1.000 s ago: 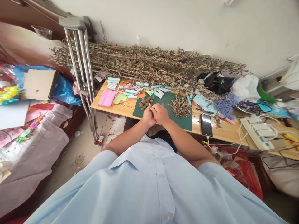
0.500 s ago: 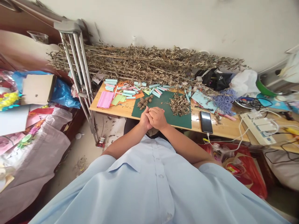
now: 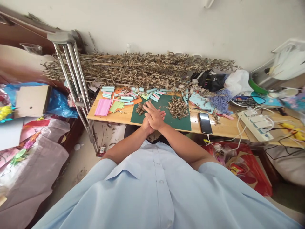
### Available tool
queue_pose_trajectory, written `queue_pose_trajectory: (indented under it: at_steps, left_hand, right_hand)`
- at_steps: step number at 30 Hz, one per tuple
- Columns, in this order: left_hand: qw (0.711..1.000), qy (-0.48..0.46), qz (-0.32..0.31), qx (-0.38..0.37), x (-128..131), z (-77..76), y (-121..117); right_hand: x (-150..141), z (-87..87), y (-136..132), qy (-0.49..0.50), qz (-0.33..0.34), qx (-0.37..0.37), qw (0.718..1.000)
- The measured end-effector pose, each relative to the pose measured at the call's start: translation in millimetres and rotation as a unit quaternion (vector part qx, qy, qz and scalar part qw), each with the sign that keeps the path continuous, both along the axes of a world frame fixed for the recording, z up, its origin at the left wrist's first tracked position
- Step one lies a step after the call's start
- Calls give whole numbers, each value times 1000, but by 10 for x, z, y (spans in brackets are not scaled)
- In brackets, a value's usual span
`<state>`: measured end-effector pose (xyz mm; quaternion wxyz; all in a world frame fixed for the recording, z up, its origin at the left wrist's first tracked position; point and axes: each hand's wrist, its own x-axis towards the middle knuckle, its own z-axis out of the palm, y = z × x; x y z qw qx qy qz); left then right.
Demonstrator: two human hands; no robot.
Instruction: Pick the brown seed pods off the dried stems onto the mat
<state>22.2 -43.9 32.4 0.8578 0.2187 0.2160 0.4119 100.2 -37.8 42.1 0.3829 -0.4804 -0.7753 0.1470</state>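
My right hand (image 3: 155, 118) lies across my left hand (image 3: 147, 125), palm against palm, over the near edge of a green cutting mat (image 3: 172, 122). The right fingers stretch out flat toward the upper left; the left fingertips show beyond them on the right. Anything between the palms is hidden. Just behind the hands sit several brown balls of dried plant matter (image 3: 140, 109), partly covered by my right fingers. To the right on the mat is a heap of crumbled dried leaves (image 3: 178, 107).
Blue and pink paper rolls (image 3: 125, 98) and pink paper (image 3: 103, 107) lie behind left. Long dried stalks (image 3: 143, 66) line the wall. A phone (image 3: 205, 123) on a cable and a power strip (image 3: 256, 124) lie right. Metal crutches (image 3: 76, 79) lean at left.
My hands have gone from clasped, with fingers curled round each other, to pressed flat and crosswise with fingers stretched. The view has shifted slightly, moving the table a little left.
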Motion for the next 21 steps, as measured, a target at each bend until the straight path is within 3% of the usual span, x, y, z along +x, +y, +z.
queue_pose_trajectory:
  at_steps: [5,10,15,17,19,21]
  left_hand:
    - [999,-44,-24,6,-5,40,143]
    - [998,-24,-38,-50,-77,19,246]
    - [992,30,55,-108,-101,-173,301]
    - [993,26,25,-114,-116,-274,342]
    - [992,-4,-44,-114,-127,-371,385]
    - [993,-35,-40,-103,-123,-446,410]
  right_hand:
    - [153,-55,106,-88,-28,13,996]
    - [123,-179,58,-128,-3,9,992]
    - [-93,-298,-65,-113,72,32,990]
    - [-185,-296,-60,-106,90,26,990]
    - [-243,-261,1,-105,82,10,991]
    - [-257,-209,101,-113,48,-6,992]
